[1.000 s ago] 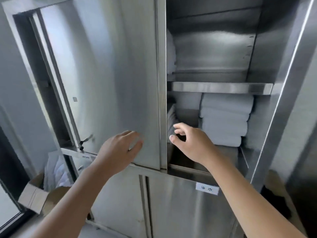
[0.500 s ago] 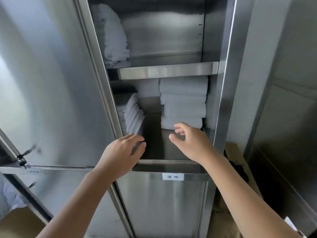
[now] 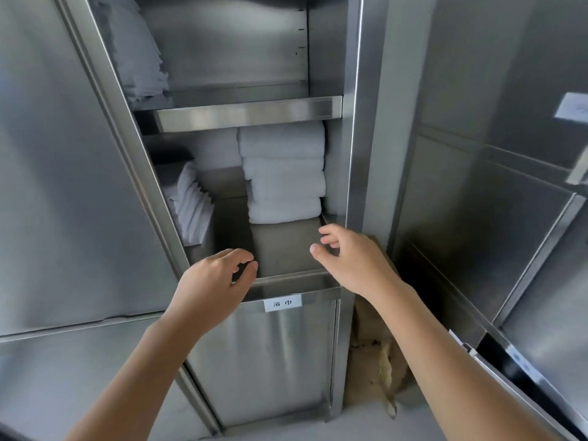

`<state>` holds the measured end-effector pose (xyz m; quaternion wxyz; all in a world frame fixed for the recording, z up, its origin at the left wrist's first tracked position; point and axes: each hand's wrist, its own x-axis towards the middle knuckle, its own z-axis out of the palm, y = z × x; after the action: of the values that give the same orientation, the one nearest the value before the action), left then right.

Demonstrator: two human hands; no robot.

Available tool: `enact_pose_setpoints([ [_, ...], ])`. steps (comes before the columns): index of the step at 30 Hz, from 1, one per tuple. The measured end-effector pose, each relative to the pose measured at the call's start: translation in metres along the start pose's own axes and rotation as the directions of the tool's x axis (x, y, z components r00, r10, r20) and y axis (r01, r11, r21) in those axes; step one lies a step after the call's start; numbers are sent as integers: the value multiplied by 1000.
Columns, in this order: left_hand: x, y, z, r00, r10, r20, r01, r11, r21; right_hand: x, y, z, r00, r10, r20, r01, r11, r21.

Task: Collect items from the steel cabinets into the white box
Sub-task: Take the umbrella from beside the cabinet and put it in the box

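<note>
Open steel cabinet (image 3: 359, 128) is being faced. Towel stack (image 3: 283, 173) is being kept far right on the lower shelf (image 3: 286, 249), long axis left-right. Right hand (image 3: 353, 262) is being held nearer, just short of it; left hand (image 3: 213, 281) near-left. Both empty, fingers loosely curled apart.

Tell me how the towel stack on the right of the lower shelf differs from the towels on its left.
The right stack holds thick towels lying flat, one atop another; the left towels look thinner and stand on edge, leaning in a row. The right stack shows in full, with rounded folds facing forward; the left towels are partly hidden behind the cabinet frame. Both are white, folded, and sit on the lower shelf.
</note>
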<state>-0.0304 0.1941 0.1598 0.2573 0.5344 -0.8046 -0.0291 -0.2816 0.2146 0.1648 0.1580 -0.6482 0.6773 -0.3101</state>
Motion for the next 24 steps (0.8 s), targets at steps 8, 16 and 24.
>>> enact_pose_setpoints([
  [8,-13,29,61,984,103,145,-84,988,-132,-83,47,-15,973,229,-17,-229,971,-73],
  [16,-16,140,100,902,369,223,-327,923,-205,-152,118,-71,898,407,-170,-423,903,-75],
  [24,24,200,140,905,369,212,-336,925,-177,-140,194,-105,905,389,-172,-392,920,21],
])
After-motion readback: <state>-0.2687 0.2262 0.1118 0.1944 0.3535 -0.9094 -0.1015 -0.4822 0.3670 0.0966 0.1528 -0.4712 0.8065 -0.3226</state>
